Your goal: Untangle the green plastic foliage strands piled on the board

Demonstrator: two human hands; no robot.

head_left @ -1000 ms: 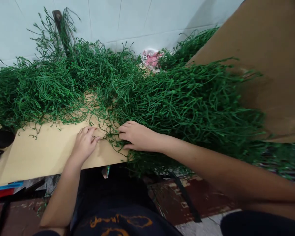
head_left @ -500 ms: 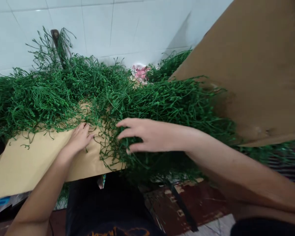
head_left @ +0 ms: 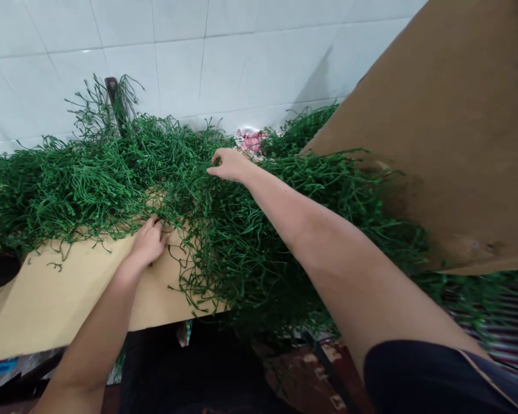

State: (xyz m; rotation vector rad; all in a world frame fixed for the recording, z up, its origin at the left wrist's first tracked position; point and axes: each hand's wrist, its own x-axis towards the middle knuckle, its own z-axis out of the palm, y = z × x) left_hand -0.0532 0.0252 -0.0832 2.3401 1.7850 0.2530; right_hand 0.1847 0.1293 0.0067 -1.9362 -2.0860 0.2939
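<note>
A heap of green stems (head_left: pixel 259 230) covers the far and right table (head_left: pixel 47 293), where the right hand (head_left: pixel 228 165) pinches far strands and the left hand (head_left: pixel 149 241) presses fingers together on near ones, seemingly separating; next needs a gentle pull.

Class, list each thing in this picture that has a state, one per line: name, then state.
left hand: resting on the cardboard sheet, fingers at the strands' edge
right hand: reached far out, grip pinched on strands atop the pile
green strands: tangled, heaped, spilling over the front edge
cardboard sheet: lying flat
brown board: tilted, leaning over the pile
</note>
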